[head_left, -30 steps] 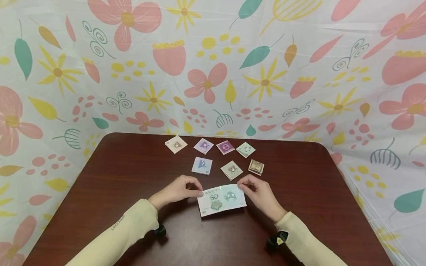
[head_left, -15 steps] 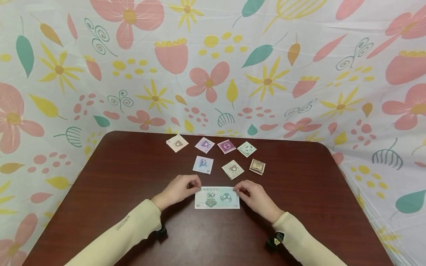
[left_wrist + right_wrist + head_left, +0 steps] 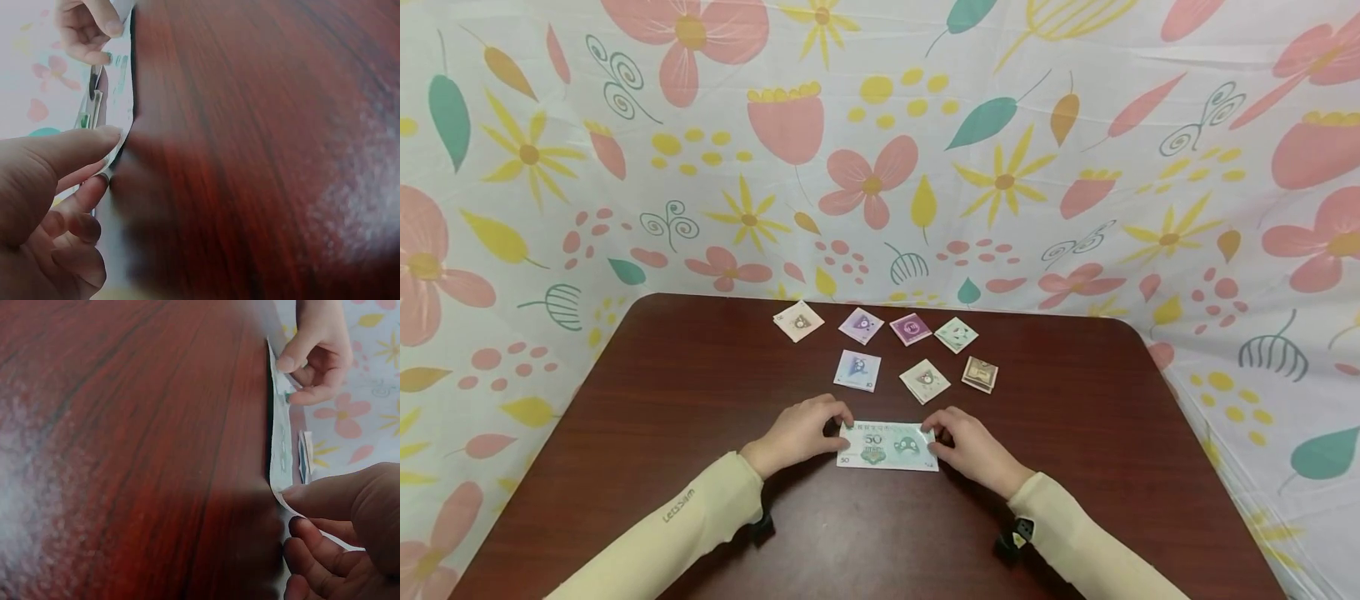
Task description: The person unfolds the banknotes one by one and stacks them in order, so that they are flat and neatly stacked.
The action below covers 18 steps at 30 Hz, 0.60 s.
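Observation:
A pale green 50 banknote (image 3: 887, 447), printed with a cartoon face, lies level near the middle of the table. My left hand (image 3: 801, 433) pinches its left end, while my right hand (image 3: 972, 448) pinches the right end. Seen from the left wrist, the thumb (image 3: 100, 140) presses on the note's upper face and fingers sit beneath the slightly curled edge. The right wrist view shows the same grip, with the thumb (image 3: 312, 495) on top and a fingertip under the bent end of the paper.
Several folded notes lie beyond the hands in two rows: a blue one (image 3: 857, 370), a grey-green one (image 3: 925, 381) and a brown one (image 3: 981, 374) are closest. A purple note (image 3: 911, 329) sits farther back. A flowered cloth (image 3: 872, 208) hangs behind the dark wooden table (image 3: 700, 358).
The banknote was tilted and bowed a second ago; it has come down level and slightly leftward. My right hand moved left with it. Both thumbs now sit lower along the note's ends.

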Each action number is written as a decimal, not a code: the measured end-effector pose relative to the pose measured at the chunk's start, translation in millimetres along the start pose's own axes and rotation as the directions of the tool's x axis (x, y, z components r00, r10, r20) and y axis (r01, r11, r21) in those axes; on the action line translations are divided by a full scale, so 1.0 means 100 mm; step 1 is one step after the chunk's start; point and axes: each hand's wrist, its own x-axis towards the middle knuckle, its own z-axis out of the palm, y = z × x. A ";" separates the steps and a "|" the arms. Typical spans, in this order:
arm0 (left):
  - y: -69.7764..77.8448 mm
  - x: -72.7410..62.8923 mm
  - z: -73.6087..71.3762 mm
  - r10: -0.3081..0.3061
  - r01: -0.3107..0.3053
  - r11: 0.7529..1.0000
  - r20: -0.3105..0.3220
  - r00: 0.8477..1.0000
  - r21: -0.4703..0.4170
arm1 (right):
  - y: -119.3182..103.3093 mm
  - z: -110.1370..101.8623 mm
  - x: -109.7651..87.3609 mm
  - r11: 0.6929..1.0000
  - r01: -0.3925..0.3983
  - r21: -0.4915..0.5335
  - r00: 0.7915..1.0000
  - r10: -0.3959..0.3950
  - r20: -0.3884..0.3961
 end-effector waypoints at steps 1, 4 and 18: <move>0.00 0.00 0.00 -0.002 0.002 1.000 0.007 1.000 0.006 | 0.00 0.00 0.00 1.000 0.002 -0.007 1.000 -0.002 0.002; 0.01 -0.01 -0.01 -0.004 0.004 1.000 0.016 1.000 0.019 | 0.00 -0.01 -0.02 0.999 0.001 -0.032 1.000 -0.001 0.006; 0.00 -0.07 -0.02 0.015 -0.017 0.998 0.033 0.999 0.056 | 0.01 -0.05 -0.12 0.987 -0.017 -0.159 0.999 0.023 0.032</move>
